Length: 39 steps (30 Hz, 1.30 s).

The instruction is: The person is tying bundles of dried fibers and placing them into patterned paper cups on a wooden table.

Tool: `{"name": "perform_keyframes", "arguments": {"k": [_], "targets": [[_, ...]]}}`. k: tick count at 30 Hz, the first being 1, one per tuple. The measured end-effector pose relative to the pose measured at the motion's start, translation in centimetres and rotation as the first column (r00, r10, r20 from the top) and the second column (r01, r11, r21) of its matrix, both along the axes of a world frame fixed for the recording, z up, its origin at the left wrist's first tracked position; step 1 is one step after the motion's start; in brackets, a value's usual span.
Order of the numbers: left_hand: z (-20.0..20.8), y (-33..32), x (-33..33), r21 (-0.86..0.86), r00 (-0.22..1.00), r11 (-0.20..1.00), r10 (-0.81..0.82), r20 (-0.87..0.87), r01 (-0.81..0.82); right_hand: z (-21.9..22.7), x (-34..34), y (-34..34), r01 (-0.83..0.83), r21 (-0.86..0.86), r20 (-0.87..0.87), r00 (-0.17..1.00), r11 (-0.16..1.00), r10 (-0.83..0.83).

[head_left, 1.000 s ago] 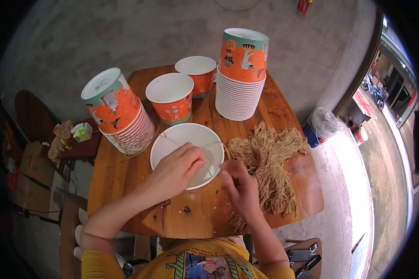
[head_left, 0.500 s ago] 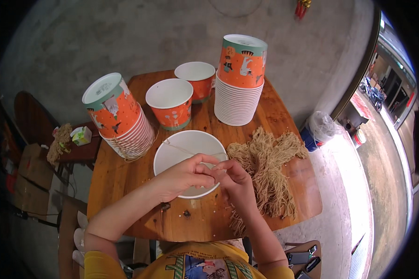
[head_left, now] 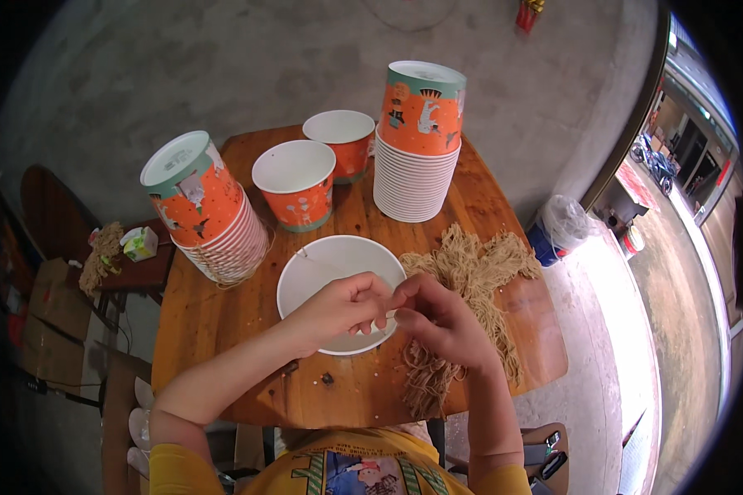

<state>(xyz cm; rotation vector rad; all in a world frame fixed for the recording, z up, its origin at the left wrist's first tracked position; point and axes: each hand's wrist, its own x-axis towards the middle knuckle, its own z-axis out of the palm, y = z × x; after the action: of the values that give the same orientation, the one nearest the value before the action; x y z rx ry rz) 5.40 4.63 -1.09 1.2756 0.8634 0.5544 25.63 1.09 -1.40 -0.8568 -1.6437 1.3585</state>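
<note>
Above a white-lined paper bucket (head_left: 314, 289) in front of me, my two hands meet with curled fingers. A thin beige string (head_left: 304, 252) hangs over the bucket's far left rim, and its run behind my fingers is hidden. My left hand (head_left: 347, 307) is closed in a pinch on the string. My right hand (head_left: 444, 323) also pinches the string, thumb against forefinger, just right of the left fingertips. Beside the bucket, partly behind my right hand, lies a tangled bundle of beige strings (head_left: 479, 280).
A tall stack of upturned orange paper buckets (head_left: 417, 181) stands far right, and a leaning stack (head_left: 202, 206) stands left with strings around it. Two upright buckets (head_left: 294, 186) (head_left: 340, 140) sit between them. The wooden table (head_left: 256, 388) carries dark specks. A blue bin (head_left: 549, 239) stands beyond its right edge.
My right hand has turned and shifted a little right, its fingers rising above the string. My left hand stays over the bucket. The whole view has shifted slightly.
</note>
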Motion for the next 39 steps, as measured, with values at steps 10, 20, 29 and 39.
{"name": "perform_keyframes", "arguments": {"k": [10,20,29,39], "targets": [[-0.2,-0.5,0.5,0.138,0.995,0.989,-0.034,-0.099,0.048,0.5,0.2,2.4,0.015,-0.102,-0.092,0.995,0.995,-0.024],[-0.6,-0.6,-0.3,0.154,0.999,0.988,-0.035,0.015,0.032,0.2,1.0,1.8,-0.042,-0.032,-0.141,0.989,0.999,0.038],[-0.4,-0.7,-0.5,0.093,0.999,0.995,-0.021,0.048,0.016,-0.2,1.9,1.0,0.092,0.136,0.023,0.995,0.986,-0.096],[-0.2,-1.0,-0.4,0.123,0.989,0.992,-0.014,0.145,-0.004,-0.4,0.1,-0.5,0.127,0.679,0.366,0.795,0.723,-0.484]]}}
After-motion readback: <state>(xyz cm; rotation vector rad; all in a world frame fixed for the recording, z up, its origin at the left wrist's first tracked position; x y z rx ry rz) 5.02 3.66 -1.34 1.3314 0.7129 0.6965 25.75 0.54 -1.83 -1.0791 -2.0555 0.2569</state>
